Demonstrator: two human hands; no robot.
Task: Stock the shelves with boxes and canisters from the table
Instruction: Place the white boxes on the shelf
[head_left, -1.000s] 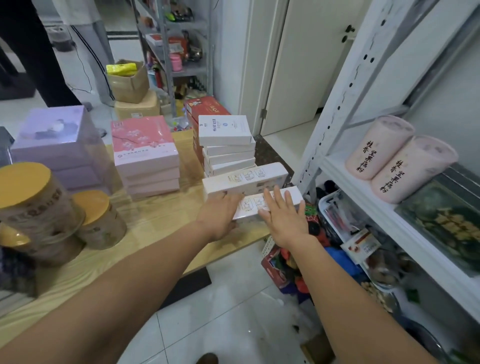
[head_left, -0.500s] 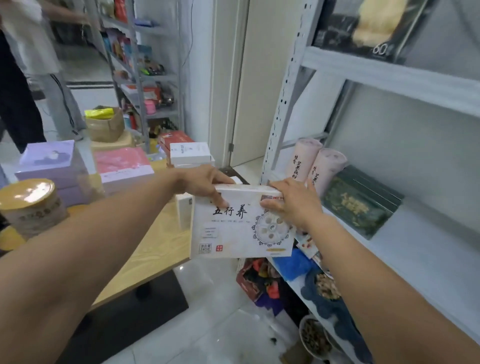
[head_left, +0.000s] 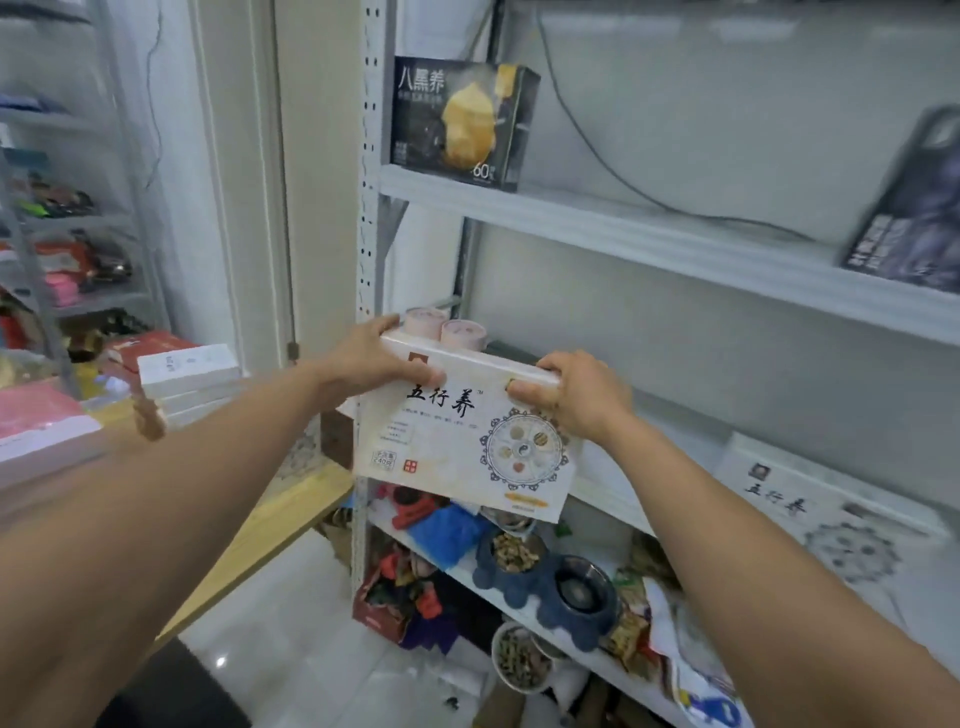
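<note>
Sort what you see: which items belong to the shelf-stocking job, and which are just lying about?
Job: white box held by left hand and right hand; pink canisters; matching box; black box.
Lying about: pet bowls; cable.

Looks like a small stockroom or back room of a shop. White metal shelving (head_left: 675, 244) carrying boxed goods such as a black carton (head_left: 462, 122) at the upper shelf's left end, more racks (head_left: 67, 208) of packaged stock beyond, stacked gift boxes (head_left: 187, 366) on a wooden table (head_left: 291, 509).
</note>
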